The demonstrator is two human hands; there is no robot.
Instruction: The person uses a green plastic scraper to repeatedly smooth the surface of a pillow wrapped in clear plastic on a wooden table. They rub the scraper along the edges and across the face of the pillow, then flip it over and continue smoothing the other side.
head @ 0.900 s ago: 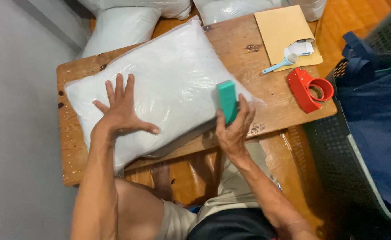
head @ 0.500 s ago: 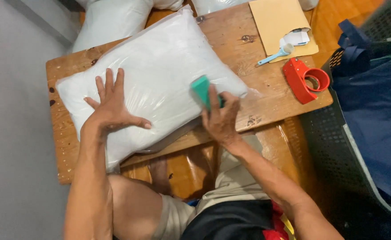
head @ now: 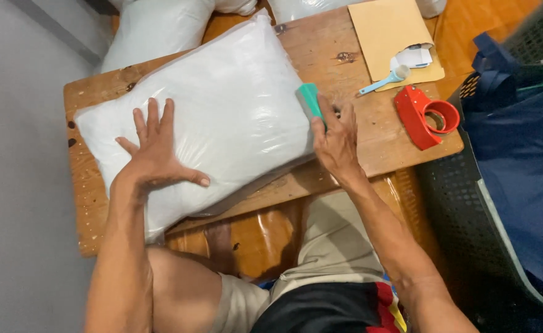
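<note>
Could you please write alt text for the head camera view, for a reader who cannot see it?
A person's left hand presses flat on a white plastic-wrapped pillow on a wooden table, while the right hand holds a green block against the pillow's right edge. A red tape dispenser and brown envelope lie to the right.

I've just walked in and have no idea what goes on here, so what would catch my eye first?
A big white plastic-wrapped pillow fills most of the small wooden table, with the left hand spread flat on it. The right hand grips a small teal block at the pillow's right edge. Further right lies a bright red tape dispenser, below a brown envelope.
</note>
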